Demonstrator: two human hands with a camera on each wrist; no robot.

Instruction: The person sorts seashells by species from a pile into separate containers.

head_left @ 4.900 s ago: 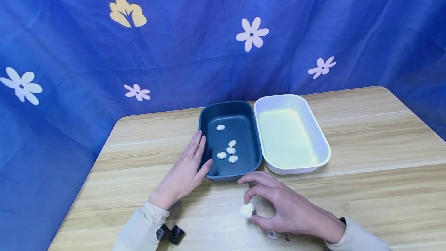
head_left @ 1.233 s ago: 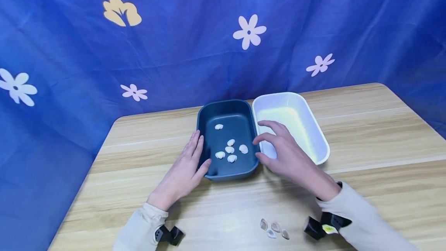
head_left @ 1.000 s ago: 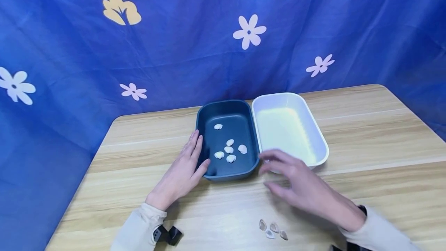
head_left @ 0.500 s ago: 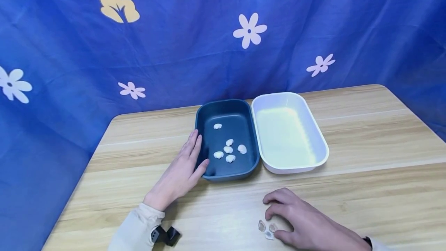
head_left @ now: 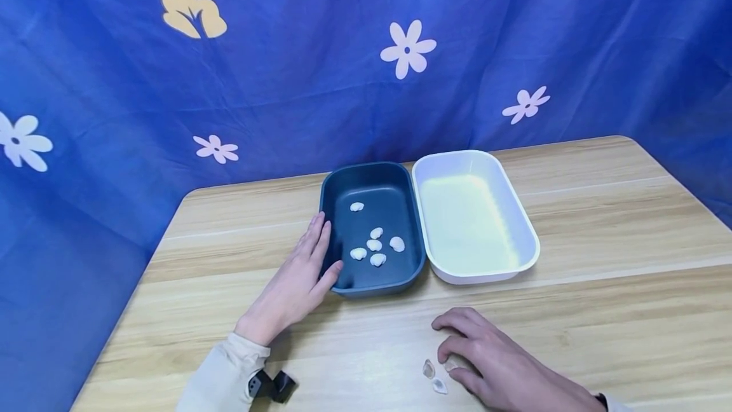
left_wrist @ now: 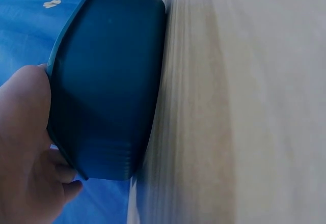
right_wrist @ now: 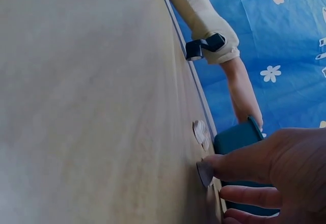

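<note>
My right hand (head_left: 497,361) is low over the table, thumb and forefinger pinching a small brownish seashell (head_left: 455,363). In the right wrist view that shell (right_wrist: 205,174) stands tilted against the thumb tip. Two more loose seashells, one brownish (head_left: 429,369) and one greyish (head_left: 440,386), lie just left of the fingers. My left hand (head_left: 294,281) rests on the left rim of the dark blue tray (head_left: 374,288), fingers straight along it and thumb at the near corner. Several white ribbed seashells (head_left: 377,260) are spread on that tray's floor.
A white tray (head_left: 474,221) stands right against the blue tray's right side. Behind the wooden table (head_left: 606,310) hangs a blue curtain (head_left: 320,81) with printed flowers. A black wrist device (head_left: 271,386) sits on the left sleeve.
A white seashell held by my right hand earlier now lies in the blue tray. The right hand has come back to the small loose shells and taken hold of one. The left hand stays put.
</note>
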